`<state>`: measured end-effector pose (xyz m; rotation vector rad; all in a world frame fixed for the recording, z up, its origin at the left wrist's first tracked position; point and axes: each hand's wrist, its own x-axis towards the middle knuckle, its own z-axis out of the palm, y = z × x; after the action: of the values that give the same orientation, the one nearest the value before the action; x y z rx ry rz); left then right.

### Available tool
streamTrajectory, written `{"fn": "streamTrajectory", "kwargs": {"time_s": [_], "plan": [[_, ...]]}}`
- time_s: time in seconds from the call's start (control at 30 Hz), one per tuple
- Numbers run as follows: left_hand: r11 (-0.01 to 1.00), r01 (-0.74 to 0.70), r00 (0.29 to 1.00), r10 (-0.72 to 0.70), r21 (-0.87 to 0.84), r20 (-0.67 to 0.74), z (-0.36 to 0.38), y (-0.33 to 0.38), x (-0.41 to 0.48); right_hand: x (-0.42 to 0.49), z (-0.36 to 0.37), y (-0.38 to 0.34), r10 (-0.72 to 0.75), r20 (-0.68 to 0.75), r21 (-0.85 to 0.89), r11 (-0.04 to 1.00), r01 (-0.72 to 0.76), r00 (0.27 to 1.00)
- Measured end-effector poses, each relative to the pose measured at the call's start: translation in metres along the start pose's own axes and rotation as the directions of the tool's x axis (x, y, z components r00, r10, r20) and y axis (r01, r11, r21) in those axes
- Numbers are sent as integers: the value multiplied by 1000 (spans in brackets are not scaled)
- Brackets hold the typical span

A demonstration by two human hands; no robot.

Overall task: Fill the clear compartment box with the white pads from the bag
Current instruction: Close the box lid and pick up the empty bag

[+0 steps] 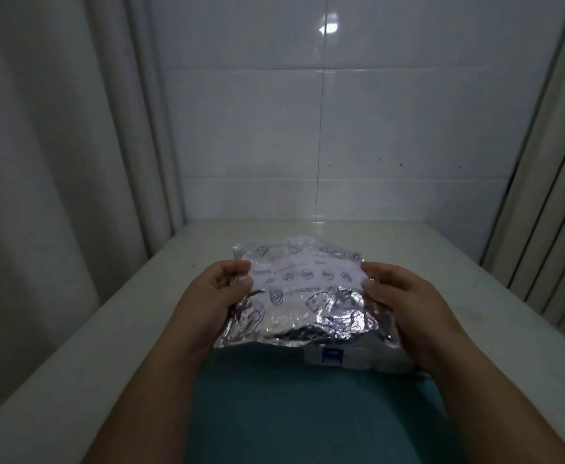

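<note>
L grip [217, 296] & R grip [405, 303] pinch the crinkly silver foil bag [308, 286] by its sides; I'd spread its mouth evenly, w/o tearing.

One wide-angle view looks forward and down from the person's head, along both forearms. The left hand [217, 291] and right hand [400, 296] sit close under the lens, with the bag [308, 296] between them mid-frame. Beyond the hands, the table [124, 329] runs to a tiled wall [308, 112].
</note>
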<state>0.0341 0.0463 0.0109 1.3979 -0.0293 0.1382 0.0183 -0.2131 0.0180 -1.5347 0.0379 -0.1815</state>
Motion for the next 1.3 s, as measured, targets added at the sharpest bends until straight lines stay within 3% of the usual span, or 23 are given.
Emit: {"fn": "streamTrajectory", "kwargs": {"time_s": [0.13,0.3,0.4,0.6,0.77,0.87,0.97,1.13,1.23,1.3], "plan": [[998,49,996,-52,-51,-72,1,-3,4,2,1,6,-9,-50,-47,999,6,999],[989,55,998,-56,-135,-2,6,2,0,-3,1,0,-37,-83,-45,998,33,996],[998,55,998,-54,-21,9,2,4,-2,-6,1,-2,-50,-112,-3,999,50,992],[985,-11,980,44,171,-193,-6,-3,2,-6,3,-3,-35,-110,-2,999,35,993],[913,19,933,130,407,-334,-14,-3,6,-7,19,1,-87,-51,-267,961,71,995],[850,76,913,151,522,-379,-21,0,6,-2,34,2,-109,38,-429,896,114,993],[849,122,893,133,514,-431,-32,3,7,4,52,2,-134,107,-547,820,171,985],[817,191,879,104,544,-465,-48,5,10,8,85,7,-55,277,-722,647,245,959],[731,226,909,79,644,-408,-49,-1,10,9,99,9,-30,325,-872,378,311,945],[522,272,935,54,809,-349,-45,-7,9,8,104,15,-38,347,-914,209,347,937]]}}
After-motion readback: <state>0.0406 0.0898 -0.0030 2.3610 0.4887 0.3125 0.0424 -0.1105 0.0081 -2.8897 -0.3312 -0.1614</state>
